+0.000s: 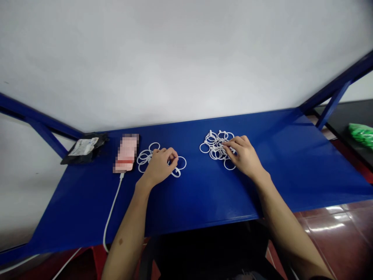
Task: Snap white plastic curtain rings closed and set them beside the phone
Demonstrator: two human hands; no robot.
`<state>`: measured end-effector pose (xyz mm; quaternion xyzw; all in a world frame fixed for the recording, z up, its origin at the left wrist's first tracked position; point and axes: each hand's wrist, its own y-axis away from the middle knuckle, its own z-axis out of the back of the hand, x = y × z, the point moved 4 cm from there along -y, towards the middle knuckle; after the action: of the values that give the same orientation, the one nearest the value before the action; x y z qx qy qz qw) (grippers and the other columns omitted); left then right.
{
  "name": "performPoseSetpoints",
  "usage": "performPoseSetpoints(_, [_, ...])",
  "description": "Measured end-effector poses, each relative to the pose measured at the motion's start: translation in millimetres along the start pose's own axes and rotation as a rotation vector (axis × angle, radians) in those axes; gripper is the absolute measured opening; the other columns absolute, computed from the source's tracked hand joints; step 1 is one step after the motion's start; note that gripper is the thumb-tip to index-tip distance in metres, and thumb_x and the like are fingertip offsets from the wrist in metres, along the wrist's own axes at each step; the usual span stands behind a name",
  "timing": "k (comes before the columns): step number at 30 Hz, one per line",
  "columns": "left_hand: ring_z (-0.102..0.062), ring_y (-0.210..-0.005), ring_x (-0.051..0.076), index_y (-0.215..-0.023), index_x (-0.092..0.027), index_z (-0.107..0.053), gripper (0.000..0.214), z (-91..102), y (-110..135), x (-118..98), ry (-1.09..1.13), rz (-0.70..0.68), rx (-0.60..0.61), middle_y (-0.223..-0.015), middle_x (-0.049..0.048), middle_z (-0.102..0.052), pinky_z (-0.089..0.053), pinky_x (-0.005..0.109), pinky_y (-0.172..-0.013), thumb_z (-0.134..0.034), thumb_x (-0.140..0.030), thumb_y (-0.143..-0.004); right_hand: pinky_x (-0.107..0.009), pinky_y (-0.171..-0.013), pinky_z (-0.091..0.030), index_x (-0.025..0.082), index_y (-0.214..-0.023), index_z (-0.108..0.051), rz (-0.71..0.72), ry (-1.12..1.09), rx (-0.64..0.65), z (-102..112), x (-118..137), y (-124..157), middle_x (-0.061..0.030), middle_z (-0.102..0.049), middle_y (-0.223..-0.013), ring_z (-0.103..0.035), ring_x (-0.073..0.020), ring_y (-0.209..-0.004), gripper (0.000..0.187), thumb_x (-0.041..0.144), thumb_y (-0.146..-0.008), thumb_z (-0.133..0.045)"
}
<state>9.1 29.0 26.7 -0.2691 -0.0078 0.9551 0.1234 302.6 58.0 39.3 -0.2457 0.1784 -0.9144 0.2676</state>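
Observation:
My left hand (159,165) is closed over a small group of white plastic rings on the left, thumb and fingers pinched at the edge of one white ring (185,162). Just below that, another white ring (176,175) with a small tab lies by the thumb. More rings (154,144) show beyond and left of the hand, partly covered by it. On the right, a larger pile of white rings with small tabs (215,154) lies loosely overlapped. My right hand (244,157) reaches into its right side, thumb and fingertips close together; what they pinch is too small to make out.
A pink phone (127,151), blurred out, lies left of the rings with a white cable (112,210) running off the front edge. A black plastic bag with a white label (84,147) sits at the blue table's (198,198) far left corner. Blue frame bars stand at both sides.

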Motion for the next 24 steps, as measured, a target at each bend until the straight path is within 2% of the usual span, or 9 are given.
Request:
performPoseSetpoints(4, [-0.06,-0.075,0.016,-0.089,-0.022,-0.059,0.004,-2.1,-1,-3,0.034,-0.017,-0.003,-0.074,-0.0035,-0.064,-0.038,0.04,-0.087,-0.056,-0.023,-0.091,-0.043,-0.083,-0.053,0.02,-0.115,-0.069,0.066,-0.127,0.01,-14,32,1,-0.0099,-0.068,-0.102,-0.059,-0.0246,-0.094,0.023,0.025,-0.1,-0.052])
performPoseSetpoints(7, [-0.06,-0.077,0.017,-0.089,-0.023,-0.061,0.006,-4.5,-1,-10,0.099,-0.037,0.016,-0.077,-0.0032,-0.065,-0.039,0.038,-0.086,-0.06,-0.028,-0.092,-0.042,-0.091,-0.054,0.02,-0.129,-0.06,0.107,-0.297,0.127,-37,61,7,-0.0113,-0.066,-0.115,-0.062,-0.0241,-0.105,0.03,0.028,-0.101,-0.052])
performPoseSetpoints(10, [-0.061,-0.083,0.018,-0.09,-0.024,-0.063,0.009,-10.8,-1,-17,0.171,-0.077,0.09,-0.083,-0.0025,-0.068,-0.04,0.038,-0.087,-0.062,-0.033,-0.092,-0.036,-0.083,-0.057,0.021,-0.139,-0.05,0.062,-0.465,0.269,-62,78,14,-0.012,-0.062,-0.125,-0.066,-0.0185,-0.091,0.041,0.031,-0.099,-0.056])
performPoseSetpoints(13, [-0.061,-0.09,0.019,-0.09,-0.026,-0.065,0.009,-18.1,0,-20,0.22,-0.104,0.167,-0.089,-0.0029,-0.07,-0.04,0.039,-0.092,-0.064,-0.035,-0.091,-0.03,-0.07,-0.056,0.019,-0.129,-0.055,-0.016,-0.584,0.281,-76,79,18,-0.0071,-0.068,-0.104,-0.064,-0.0141,-0.072,0.032,0.029,-0.098,-0.057])
performPoseSetpoints(16, [-0.061,-0.093,0.02,-0.093,-0.027,-0.065,0.008,-21.5,1,-20,0.217,-0.11,0.208,-0.094,-0.0029,-0.071,-0.038,0.041,-0.097,-0.066,-0.034,-0.089,-0.027,-0.064,-0.053,0.019,-0.115,-0.061,-0.1,-0.605,0.218,-76,70,17,-0.0024,-0.067,-0.085,-0.061,-0.0129,-0.066,0.019,0.027,-0.098,-0.056])
performPoseSetpoints(21, [-0.059,-0.093,0.022,-0.102,-0.028,-0.065,0.016,-19.9,3,-17,0.122,-0.116,0.249,-0.094,-0.0018,-0.071,-0.038,0.044,-0.095,-0.069,-0.027,-0.086,-0.03,-0.069,-0.053,0.02,-0.115,-0.063,-0.148,-0.548,0.145,-63,58,12,-0.0034,-0.066,-0.085,-0.061,-0.0141,-0.07,0.021,0.028,-0.099,-0.052])
performPoseSetpoints(24, [-0.058,-0.095,0.023,-0.108,-0.027,-0.065,0.023,-18.5,3,-17,0.115,-0.118,0.22,-0.097,-0.0004,-0.071,-0.038,0.045,-0.096,-0.07,-0.029,-0.086,-0.032,-0.068,-0.054,0.022,-0.118,-0.065,-0.167,-0.564,0.124,-58,56,11,-0.0032,-0.065,-0.084,-0.061,-0.0142,-0.068,0.025,0.029,-0.1,-0.049])
